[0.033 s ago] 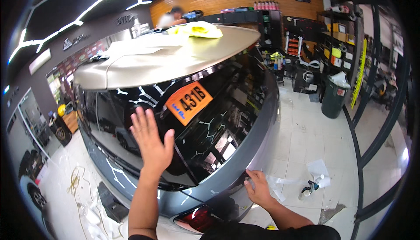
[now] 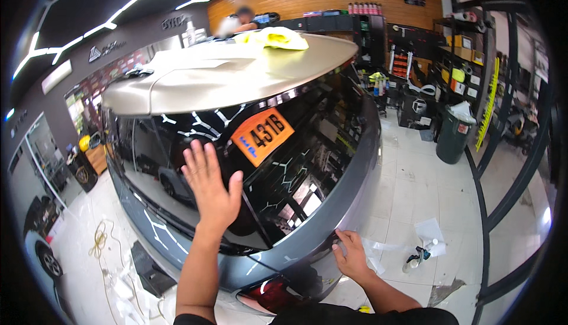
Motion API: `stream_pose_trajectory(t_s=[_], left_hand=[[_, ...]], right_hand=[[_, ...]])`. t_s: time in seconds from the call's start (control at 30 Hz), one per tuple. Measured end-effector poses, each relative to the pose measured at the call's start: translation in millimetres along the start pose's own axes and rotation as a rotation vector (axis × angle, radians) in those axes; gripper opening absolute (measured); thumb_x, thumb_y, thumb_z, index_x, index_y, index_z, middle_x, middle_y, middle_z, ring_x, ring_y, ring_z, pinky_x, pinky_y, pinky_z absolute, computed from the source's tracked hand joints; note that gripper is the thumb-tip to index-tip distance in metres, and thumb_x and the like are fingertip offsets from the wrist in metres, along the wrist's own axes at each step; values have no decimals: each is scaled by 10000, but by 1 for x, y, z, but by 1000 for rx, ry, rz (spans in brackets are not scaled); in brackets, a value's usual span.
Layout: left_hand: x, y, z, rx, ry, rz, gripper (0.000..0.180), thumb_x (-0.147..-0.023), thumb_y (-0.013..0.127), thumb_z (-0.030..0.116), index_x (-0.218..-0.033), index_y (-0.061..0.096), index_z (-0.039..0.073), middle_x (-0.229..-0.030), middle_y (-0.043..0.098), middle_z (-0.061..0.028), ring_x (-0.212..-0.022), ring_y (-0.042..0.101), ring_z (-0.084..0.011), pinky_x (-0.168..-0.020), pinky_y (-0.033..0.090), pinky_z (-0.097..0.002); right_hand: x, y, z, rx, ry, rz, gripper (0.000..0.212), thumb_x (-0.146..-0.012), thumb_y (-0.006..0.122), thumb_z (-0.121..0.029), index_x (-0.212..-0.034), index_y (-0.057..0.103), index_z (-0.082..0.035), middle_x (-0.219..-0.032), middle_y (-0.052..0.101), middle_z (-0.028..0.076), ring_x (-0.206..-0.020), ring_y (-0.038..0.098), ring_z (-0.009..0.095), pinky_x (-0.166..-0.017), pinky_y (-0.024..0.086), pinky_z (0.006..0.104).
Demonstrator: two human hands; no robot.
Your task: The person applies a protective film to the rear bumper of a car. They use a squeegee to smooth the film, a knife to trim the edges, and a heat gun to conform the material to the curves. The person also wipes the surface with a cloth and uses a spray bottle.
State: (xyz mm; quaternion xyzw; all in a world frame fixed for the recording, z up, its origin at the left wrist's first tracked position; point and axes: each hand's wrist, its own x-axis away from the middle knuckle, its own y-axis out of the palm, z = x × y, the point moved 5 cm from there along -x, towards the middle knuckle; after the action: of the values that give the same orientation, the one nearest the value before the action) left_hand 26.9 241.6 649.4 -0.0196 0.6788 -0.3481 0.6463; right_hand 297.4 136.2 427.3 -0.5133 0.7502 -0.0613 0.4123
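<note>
A grey car stands before me, its dark rear window [image 2: 278,200] under a satin beige-gold roof and spoiler [image 2: 248,82]. My left hand [image 2: 214,198] is open, palm toward the glass, fingers up and thumb spread; whether it touches the glass I cannot tell. To its upper right is an orange sticker [image 2: 263,137] on the window. My right hand [image 2: 353,258] meets the grey body panel [image 2: 313,230] below the window, its fingers bent and thumb near the index finger. What lies between them is too small to make out. A red tail light [image 2: 266,293] sits below.
A yellow cloth [image 2: 278,38] lies on the roof. On the tiled floor are a spray bottle [image 2: 417,257], white paper [image 2: 431,233], a black box [image 2: 151,269] and a yellowish hose [image 2: 100,239]. A dark bin [image 2: 452,135] stands right. Another person [image 2: 244,20] is beyond the car.
The whole view has shifted slightly, with the car a little further right in the picture. Both hands keep nearly the same pose and places against the car.
</note>
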Motion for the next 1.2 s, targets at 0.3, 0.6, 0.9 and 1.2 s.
stream_pose_trajectory(t_s=[0.3,0.6,0.9,1.2], left_hand=[[22,-3,-7,27,28,-4,783,-883,552,372,-1461,187,-11,-1528,108,-252,-1408,68,-455,-1094,60,-602],[86,3,7,91,-64,-110,855,-866,562,479,-1466,183,3,-1531,106,-244,-1409,54,-455,-1078,42,-630],[147,9,29,5,-294,-64,845,-850,607,422,-1444,215,-33,-1518,134,-261,-1382,103,-498,-1091,154,-585],[171,21,77,-269,-406,-8,777,-863,595,304,-1435,209,-52,-1492,186,-282,-1341,228,-497,-1099,197,-542]], right_hand=[[82,40,-44,43,214,-244,464,-855,586,-207,-1255,516,16,-1371,383,275,-1251,404,415,-1047,340,443],[197,108,-54,111,68,-1118,546,-924,488,-319,-1383,379,-43,-1412,391,205,-1266,413,386,-1059,345,438],[202,75,-56,102,-482,-1320,502,-937,464,-311,-1356,402,-42,-1358,443,231,-1210,475,374,-1022,377,439],[233,-62,129,300,-58,-1424,499,-919,511,-338,-1311,479,-31,-1265,536,216,-1182,499,357,-998,404,407]])
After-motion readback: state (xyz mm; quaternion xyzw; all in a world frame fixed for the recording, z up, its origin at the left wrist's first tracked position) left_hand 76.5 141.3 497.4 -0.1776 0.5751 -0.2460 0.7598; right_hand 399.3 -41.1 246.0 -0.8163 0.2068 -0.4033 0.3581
